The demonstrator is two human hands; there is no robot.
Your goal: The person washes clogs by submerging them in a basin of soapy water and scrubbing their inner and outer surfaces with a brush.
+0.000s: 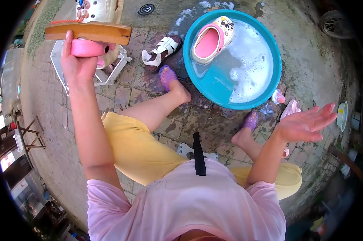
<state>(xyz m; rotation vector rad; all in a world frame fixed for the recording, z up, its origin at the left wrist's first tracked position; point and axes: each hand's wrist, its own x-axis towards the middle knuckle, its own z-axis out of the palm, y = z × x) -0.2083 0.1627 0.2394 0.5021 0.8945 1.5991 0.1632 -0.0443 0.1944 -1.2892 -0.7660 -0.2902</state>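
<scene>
My left hand (80, 62) is raised at the upper left, closed around a pink-and-white clog (94, 12) with charms and a wooden scrubbing brush (89, 33) lying across it. The clog's pink strap (89, 48) crosses my fingers, which are mostly hidden. On the right, my right hand (306, 123) is open in the air, palm up and fingers stretched, holding nothing. A matching clog (212, 40) rests in the teal basin (276, 60), among white suds (252, 74) and cloudy water. A ridged washboard part (213, 85) shows inside the basin.
White sandals (162, 51) stand left of the basin. A white folding stool (63, 70) is below my left hand. A small pink-and-white bottle (278, 97) and a pale pink shoe (290, 109) lie near the basin's right side. A mosquito coil (146, 9) lies on the paving.
</scene>
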